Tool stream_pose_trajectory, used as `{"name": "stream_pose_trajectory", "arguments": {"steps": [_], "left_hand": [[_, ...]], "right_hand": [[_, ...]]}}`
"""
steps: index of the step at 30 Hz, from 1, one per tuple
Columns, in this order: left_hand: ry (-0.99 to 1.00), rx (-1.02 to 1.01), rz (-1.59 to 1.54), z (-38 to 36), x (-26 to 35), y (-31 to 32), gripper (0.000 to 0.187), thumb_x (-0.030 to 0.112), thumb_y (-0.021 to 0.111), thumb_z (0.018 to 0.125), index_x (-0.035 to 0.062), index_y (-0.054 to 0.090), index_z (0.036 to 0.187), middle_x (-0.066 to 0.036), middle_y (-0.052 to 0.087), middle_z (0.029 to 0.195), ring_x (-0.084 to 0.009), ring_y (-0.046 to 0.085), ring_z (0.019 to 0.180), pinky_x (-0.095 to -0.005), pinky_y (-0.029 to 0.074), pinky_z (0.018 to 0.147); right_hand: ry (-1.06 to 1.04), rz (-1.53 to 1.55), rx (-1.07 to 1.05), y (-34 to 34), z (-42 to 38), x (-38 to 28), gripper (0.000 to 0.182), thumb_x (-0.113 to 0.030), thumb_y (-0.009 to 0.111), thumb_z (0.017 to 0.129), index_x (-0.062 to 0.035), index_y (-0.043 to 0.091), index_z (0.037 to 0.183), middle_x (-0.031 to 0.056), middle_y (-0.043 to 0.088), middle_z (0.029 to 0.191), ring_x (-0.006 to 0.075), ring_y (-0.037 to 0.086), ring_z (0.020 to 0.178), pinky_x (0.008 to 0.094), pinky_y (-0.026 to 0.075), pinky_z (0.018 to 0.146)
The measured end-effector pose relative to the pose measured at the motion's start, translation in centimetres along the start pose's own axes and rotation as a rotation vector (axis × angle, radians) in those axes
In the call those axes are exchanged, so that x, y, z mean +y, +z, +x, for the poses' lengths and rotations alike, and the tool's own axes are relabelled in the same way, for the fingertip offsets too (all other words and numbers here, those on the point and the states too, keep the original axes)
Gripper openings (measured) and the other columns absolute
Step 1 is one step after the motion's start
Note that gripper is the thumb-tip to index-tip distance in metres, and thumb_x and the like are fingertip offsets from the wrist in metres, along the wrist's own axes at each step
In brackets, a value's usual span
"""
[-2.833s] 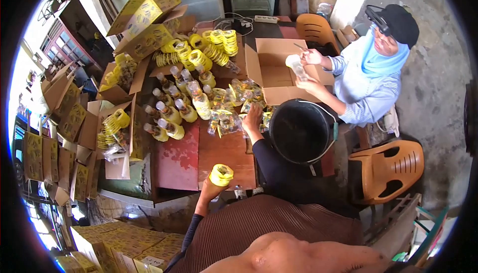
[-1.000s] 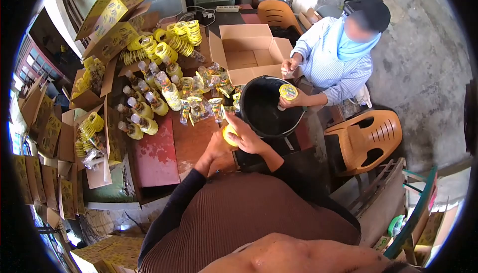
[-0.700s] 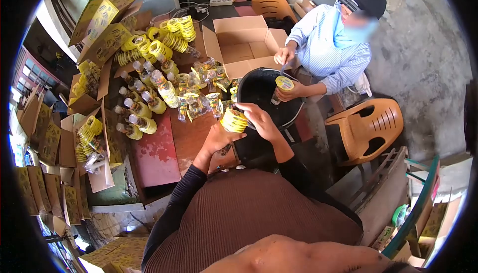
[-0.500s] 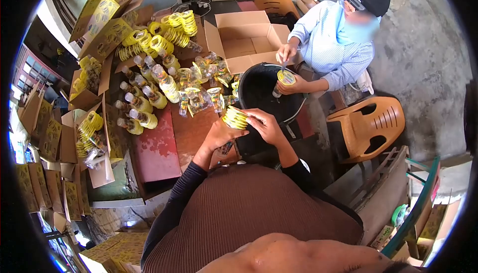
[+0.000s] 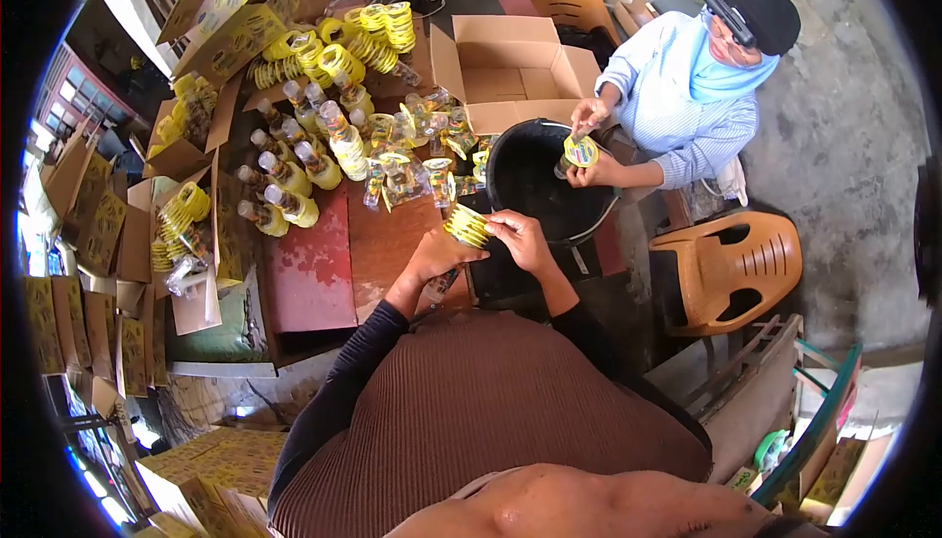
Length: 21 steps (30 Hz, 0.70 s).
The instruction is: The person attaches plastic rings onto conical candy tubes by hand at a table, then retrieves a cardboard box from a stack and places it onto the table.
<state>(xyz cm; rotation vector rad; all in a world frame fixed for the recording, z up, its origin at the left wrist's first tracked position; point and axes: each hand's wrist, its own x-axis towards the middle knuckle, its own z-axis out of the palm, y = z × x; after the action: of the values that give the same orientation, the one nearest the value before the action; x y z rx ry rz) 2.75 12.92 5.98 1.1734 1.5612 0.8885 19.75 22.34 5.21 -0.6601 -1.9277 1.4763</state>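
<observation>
My left hand (image 5: 434, 255) is wrapped round a small bottle (image 5: 442, 286), whose dark end shows below the palm. A stack of yellow rings (image 5: 467, 226) stands out at the top of that hand. With its fingertips, my right hand (image 5: 520, 238) pinches the right edge of the stack. Just beyond lie many small clear packets (image 5: 400, 177) with yellow and orange print. Left of these, several bottles with yellow rings round them (image 5: 287, 173) stand upright on the red table (image 5: 312, 288).
A black bucket (image 5: 505, 206) stands to the right, with an open carton (image 5: 517, 65) behind it. Across it, a co-worker (image 5: 687, 96) holds a yellow-lidded item (image 5: 581, 152). An orange chair (image 5: 731, 268) is at right. Yellow cartons (image 5: 221, 42) and ring bundles (image 5: 368, 37) are at left.
The view has shifted, so the table things sit a little further right and up. My hands keep their hold, with the ring stack tilted more. The co-worker's head has lifted.
</observation>
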Motion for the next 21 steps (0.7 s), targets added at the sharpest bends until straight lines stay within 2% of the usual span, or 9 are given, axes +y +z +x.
{"name": "stream_pose_trajectory", "arguments": {"steps": [5,9,10,11,13,14,17,18,21], "left_hand": [[0.045,0.074,-0.039,-0.9,-2.3,-0.2,0.035,0.023,0.078,0.069,0.0056,0.064,0.096,-0.004,0.066,0.081,-0.0109,0.060,0.073,-0.0295,0.050,0.067],[0.024,0.085,-0.065,-1.4,-3.0,-0.7,0.038,0.027,0.080,0.068,0.0050,0.064,0.094,-0.003,0.065,0.074,-0.0078,0.058,0.063,-0.0274,0.048,0.059],[0.062,0.077,-0.078,-1.3,-3.7,-0.7,0.035,0.025,0.080,0.069,0.0056,0.065,0.093,-0.001,0.066,0.077,-0.0076,0.058,0.066,-0.0273,0.048,0.060],[0.072,0.063,-0.074,-1.3,-4.2,-0.8,0.035,0.025,0.080,0.069,0.0056,0.065,0.093,-0.001,0.066,0.077,-0.0076,0.058,0.066,-0.0273,0.048,0.060],[0.000,0.054,-0.203,-1.4,-5.0,-1.2,0.031,0.022,0.079,0.070,0.0058,0.065,0.093,-0.001,0.066,0.080,-0.0087,0.059,0.070,-0.0282,0.049,0.064],[-0.031,0.023,-0.234,-1.6,-4.7,-1.6,0.033,0.017,0.078,0.070,0.0050,0.064,0.097,-0.001,0.067,0.086,-0.0104,0.060,0.076,-0.0287,0.049,0.070],[0.119,0.054,-0.281,-1.9,-4.8,-2.0,0.038,0.014,0.078,0.070,0.0040,0.062,0.103,-0.002,0.066,0.093,-0.0111,0.060,0.083,-0.0288,0.049,0.076],[0.181,0.073,-0.175,-2.1,-4.4,-2.1,0.041,0.012,0.076,0.069,0.0030,0.060,0.106,-0.002,0.066,0.098,-0.0124,0.060,0.088,-0.0287,0.048,0.080],[0.111,0.064,-0.219,-2.0,-4.8,-1.6,0.041,0.012,0.075,0.068,0.0037,0.061,0.105,-0.003,0.066,0.095,-0.0132,0.061,0.085,-0.0291,0.049,0.078]], "right_hand": [[-0.011,-0.008,-0.006,2.2,0.2,2.7,0.019,-0.014,0.061,0.089,0.0036,0.064,0.097,0.0115,0.067,0.086,0.0123,0.061,0.077,0.0263,0.047,0.068],[0.019,-0.068,-0.018,3.4,-0.2,2.7,0.022,-0.016,0.060,0.090,0.0029,0.061,0.101,0.0117,0.064,0.088,0.0160,0.062,0.078,0.0278,0.047,0.068],[0.028,-0.072,-0.062,3.5,-0.2,2.5,0.021,-0.011,0.057,0.092,0.0033,0.060,0.107,0.0076,0.062,0.093,0.0095,0.058,0.086,0.0252,0.048,0.074],[-0.013,-0.100,-0.081,3.4,-0.1,1.5,0.023,-0.010,0.057,0.092,0.0024,0.059,0.110,0.0113,0.062,0.099,0.0158,0.061,0.089,0.0277,0.047,0.078],[-0.186,-0.182,-0.025,3.0,0.3,0.1,0.025,-0.009,0.056,0.091,0.0014,0.058,0.114,0.0148,0.060,0.109,0.0246,0.060,0.100,0.0315,0.045,0.086],[-0.255,-0.221,0.026,2.4,0.7,-0.9,0.032,-0.014,0.056,0.092,0.0017,0.053,0.120,0.0183,0.055,0.118,0.0314,0.054,0.110,0.0361,0.042,0.092],[-0.306,-0.303,0.261,-0.1,2.1,-3.5,0.046,-0.014,0.056,0.091,0.0021,0.043,0.132,0.0197,0.046,0.132,0.0323,0.044,0.123,0.0366,0.034,0.103],[-0.290,-0.295,0.329,-1.0,2.3,-3.8,0.050,-0.013,0.056,0.091,0.0024,0.038,0.135,0.0199,0.043,0.134,0.0322,0.042,0.126,0.0369,0.031,0.105],[-0.297,-0.279,0.465,-1.0,2.4,-4.3,0.057,-0.013,0.054,0.091,0.0023,0.028,0.140,0.0203,0.038,0.139,0.0328,0.035,0.131,0.0382,0.026,0.108]]}}
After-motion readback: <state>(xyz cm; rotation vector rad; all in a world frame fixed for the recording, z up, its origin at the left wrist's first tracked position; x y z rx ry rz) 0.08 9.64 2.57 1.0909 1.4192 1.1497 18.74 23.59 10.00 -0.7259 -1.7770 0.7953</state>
